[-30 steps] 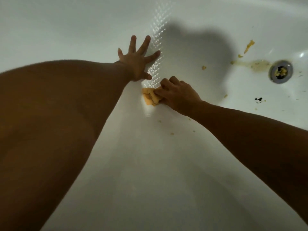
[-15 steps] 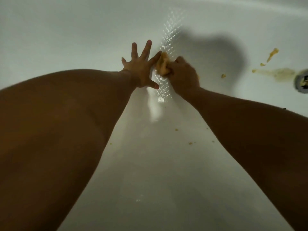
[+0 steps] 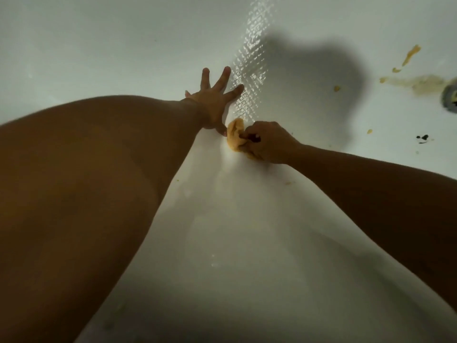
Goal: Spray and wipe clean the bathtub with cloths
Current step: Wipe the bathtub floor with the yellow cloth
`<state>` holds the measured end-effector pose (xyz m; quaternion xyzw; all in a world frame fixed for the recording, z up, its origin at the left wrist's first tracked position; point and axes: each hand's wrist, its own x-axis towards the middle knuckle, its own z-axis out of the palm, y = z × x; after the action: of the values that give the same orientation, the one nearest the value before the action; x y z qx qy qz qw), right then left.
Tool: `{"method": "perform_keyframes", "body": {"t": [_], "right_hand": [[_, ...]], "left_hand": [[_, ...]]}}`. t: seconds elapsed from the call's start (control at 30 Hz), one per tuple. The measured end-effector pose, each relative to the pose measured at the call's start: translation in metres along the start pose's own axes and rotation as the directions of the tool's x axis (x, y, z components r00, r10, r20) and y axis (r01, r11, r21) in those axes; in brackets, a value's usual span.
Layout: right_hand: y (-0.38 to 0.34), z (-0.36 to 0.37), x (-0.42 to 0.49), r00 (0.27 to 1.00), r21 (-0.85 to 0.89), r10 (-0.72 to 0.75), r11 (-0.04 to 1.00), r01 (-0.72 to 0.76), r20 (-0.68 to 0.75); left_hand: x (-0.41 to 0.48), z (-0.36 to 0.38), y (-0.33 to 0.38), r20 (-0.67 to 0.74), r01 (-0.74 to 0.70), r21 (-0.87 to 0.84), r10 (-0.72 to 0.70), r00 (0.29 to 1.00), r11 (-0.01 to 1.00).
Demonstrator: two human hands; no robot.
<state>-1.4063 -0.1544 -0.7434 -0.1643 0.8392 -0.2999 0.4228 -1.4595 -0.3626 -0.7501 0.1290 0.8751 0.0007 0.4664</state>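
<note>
Right hand [image 3: 270, 142]: grip clenched round a bunched yellow cloth [image 3: 236, 138], which bulges out left of the knuckles, against the white bathtub [image 3: 99, 45]. Left hand [image 3: 214, 102]: grip released, fingers splayed flat on the tub, thumb just beside the cloth. Yellow smears [image 3: 425, 84] by the drain [image 3: 450, 97], far right.

Cloth [image 3: 235, 137] lies between left hand [image 3: 213, 105] and right hand [image 3: 272, 142], drain [image 3: 450, 98] perhaps far right.

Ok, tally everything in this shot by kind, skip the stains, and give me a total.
Hands: 2 (left hand, right hand)
Orange cloth: 1
Drain: 1, cut off by the frame edge
Bathtub: 1
Total: 5
</note>
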Motion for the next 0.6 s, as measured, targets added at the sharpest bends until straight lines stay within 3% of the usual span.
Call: {"method": "perform_keyframes", "body": {"t": [0.27, 0.5, 0.6], "right_hand": [[-0.026, -0.001, -0.027, 0.973, 0.086, 0.072, 0.992, -0.093, 0.217], [-0.033, -0.020, -0.088, 0.958, 0.170, 0.000, 0.984, -0.052, 0.288], [-0.008, -0.027, -0.101, 0.965, 0.126, 0.052, 0.988, -0.087, 0.258]], "left_hand": [[-0.018, 0.015, 0.004, 0.103, -0.060, -0.013, 0.061, 0.993, 0.998], [-0.024, 0.017, 0.015, 0.126, -0.059, 0.046, 0.053, 0.991, 0.997], [-0.024, 0.013, 0.020, 0.140, -0.030, 0.078, 0.019, 0.990, 0.997]]}}
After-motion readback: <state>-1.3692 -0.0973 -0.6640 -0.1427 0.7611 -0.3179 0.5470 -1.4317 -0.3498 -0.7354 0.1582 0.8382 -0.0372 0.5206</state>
